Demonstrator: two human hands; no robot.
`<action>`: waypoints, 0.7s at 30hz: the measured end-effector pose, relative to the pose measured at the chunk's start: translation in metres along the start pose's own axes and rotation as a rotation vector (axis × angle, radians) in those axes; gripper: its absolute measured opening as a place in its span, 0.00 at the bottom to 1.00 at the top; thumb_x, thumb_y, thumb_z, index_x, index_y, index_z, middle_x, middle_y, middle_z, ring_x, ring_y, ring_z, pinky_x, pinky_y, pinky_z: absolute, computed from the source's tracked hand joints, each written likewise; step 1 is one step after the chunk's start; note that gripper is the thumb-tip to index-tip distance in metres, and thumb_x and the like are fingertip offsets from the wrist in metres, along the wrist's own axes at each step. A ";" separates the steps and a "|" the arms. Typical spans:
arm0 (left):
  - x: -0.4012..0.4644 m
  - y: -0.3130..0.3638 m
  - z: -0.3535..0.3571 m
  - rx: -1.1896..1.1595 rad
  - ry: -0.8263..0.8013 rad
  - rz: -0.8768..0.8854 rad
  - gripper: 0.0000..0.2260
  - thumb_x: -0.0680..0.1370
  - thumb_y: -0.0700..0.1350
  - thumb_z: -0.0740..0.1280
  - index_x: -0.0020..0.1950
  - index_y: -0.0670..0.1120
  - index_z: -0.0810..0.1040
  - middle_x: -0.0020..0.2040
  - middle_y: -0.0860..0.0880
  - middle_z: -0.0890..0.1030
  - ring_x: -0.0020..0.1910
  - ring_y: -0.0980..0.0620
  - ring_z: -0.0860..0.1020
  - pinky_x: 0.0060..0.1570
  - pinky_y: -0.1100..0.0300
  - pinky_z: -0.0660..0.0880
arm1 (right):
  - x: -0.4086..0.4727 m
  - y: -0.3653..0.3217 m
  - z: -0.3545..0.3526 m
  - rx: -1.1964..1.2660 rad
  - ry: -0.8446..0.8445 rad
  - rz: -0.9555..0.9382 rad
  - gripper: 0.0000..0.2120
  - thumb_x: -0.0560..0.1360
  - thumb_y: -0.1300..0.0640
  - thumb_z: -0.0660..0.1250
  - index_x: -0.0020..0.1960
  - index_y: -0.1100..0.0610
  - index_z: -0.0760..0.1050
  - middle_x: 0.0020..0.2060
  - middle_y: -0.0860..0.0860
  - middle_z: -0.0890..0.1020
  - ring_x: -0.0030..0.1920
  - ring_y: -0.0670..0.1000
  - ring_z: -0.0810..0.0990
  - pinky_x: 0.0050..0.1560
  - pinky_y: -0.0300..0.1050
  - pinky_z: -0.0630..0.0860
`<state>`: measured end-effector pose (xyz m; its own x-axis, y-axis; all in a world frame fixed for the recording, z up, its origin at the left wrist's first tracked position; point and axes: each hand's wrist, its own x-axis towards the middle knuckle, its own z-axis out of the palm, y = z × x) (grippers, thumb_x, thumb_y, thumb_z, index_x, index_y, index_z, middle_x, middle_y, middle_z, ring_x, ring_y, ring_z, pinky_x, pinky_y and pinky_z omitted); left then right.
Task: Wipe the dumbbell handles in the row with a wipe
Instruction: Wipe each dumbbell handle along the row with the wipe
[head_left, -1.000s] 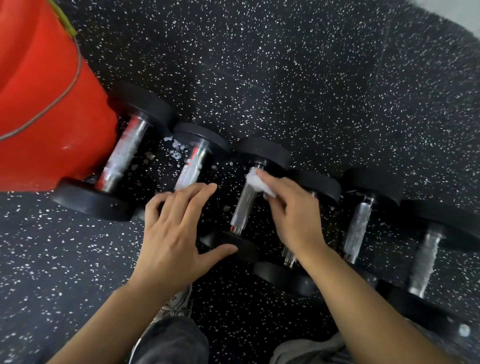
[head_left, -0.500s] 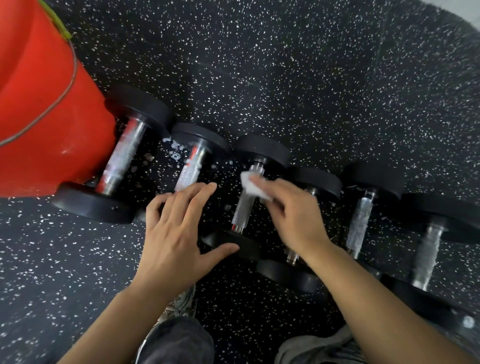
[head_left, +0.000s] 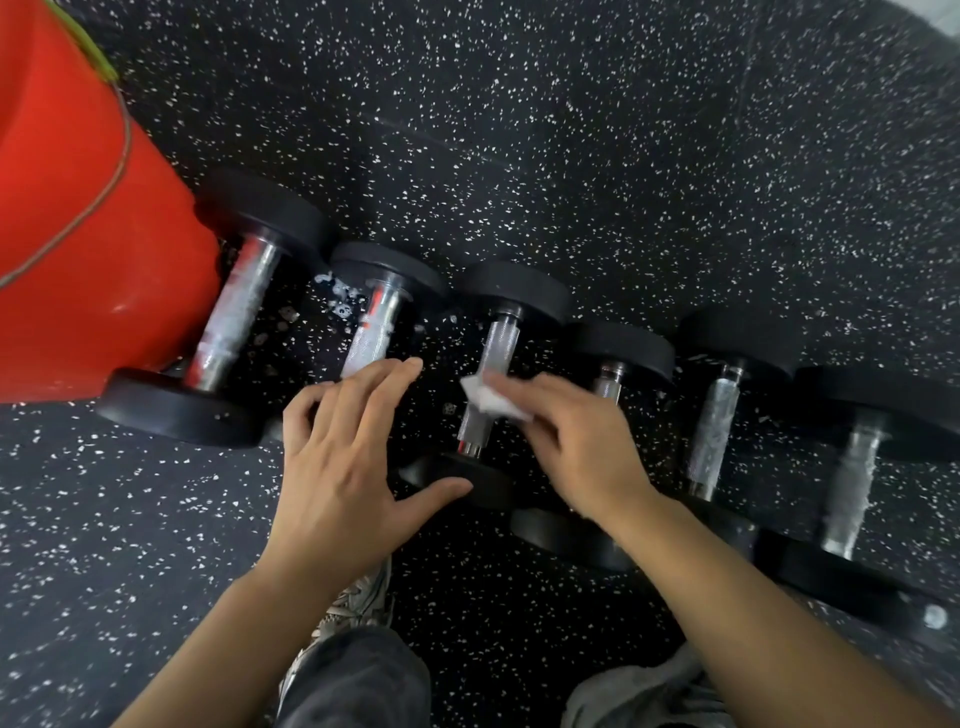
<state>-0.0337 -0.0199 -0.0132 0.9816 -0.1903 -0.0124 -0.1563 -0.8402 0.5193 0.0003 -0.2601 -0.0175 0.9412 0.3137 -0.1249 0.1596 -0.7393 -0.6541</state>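
Note:
Several black dumbbells with silver knurled handles lie in a row on the speckled black floor. My right hand (head_left: 576, 447) pinches a small white wipe (head_left: 491, 397) and presses it on the middle of the third dumbbell's handle (head_left: 496, 343). My left hand (head_left: 343, 462) lies flat with spread fingers over the near end of the second dumbbell (head_left: 374, 322), its thumb near the third dumbbell's near weight (head_left: 467, 480). The fourth dumbbell's handle (head_left: 608, 382) is mostly hidden behind my right hand. Two more dumbbells (head_left: 714, 431) (head_left: 852, 478) lie to the right.
A red bucket (head_left: 78, 234) stands at the left against the first dumbbell (head_left: 234, 317). White crumbs (head_left: 337, 301) lie between the first two dumbbells. My shoe (head_left: 363, 597) and trouser knees show at the bottom. Open speckled floor (head_left: 623, 156) stretches beyond the row.
My right hand has slid the wipe down the third handle towards me, baring its far end. My left hand has stayed on the second dumbbell.

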 end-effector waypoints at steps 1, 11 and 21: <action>0.000 0.000 0.000 0.001 -0.002 0.003 0.44 0.70 0.71 0.70 0.79 0.47 0.67 0.74 0.48 0.73 0.69 0.47 0.74 0.74 0.51 0.56 | 0.008 0.003 -0.001 -0.019 0.091 0.033 0.26 0.78 0.63 0.67 0.72 0.43 0.74 0.49 0.44 0.82 0.42 0.46 0.80 0.42 0.45 0.78; 0.002 0.008 0.002 -0.012 0.003 0.040 0.42 0.72 0.71 0.68 0.79 0.46 0.67 0.74 0.48 0.73 0.71 0.47 0.73 0.73 0.50 0.58 | 0.004 0.003 0.002 0.036 -0.193 0.050 0.22 0.80 0.57 0.66 0.70 0.38 0.75 0.51 0.39 0.81 0.50 0.42 0.80 0.52 0.41 0.77; 0.015 0.047 0.020 -0.050 -0.037 0.177 0.43 0.72 0.71 0.67 0.79 0.46 0.67 0.74 0.46 0.73 0.71 0.46 0.71 0.74 0.51 0.56 | -0.070 0.031 -0.063 0.078 0.125 0.265 0.18 0.80 0.60 0.69 0.67 0.46 0.78 0.45 0.33 0.82 0.37 0.38 0.77 0.39 0.29 0.69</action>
<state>-0.0290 -0.0726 -0.0063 0.9346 -0.3519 0.0522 -0.3195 -0.7659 0.5580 -0.0422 -0.3430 0.0180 0.9772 0.0365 -0.2090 -0.1150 -0.7364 -0.6667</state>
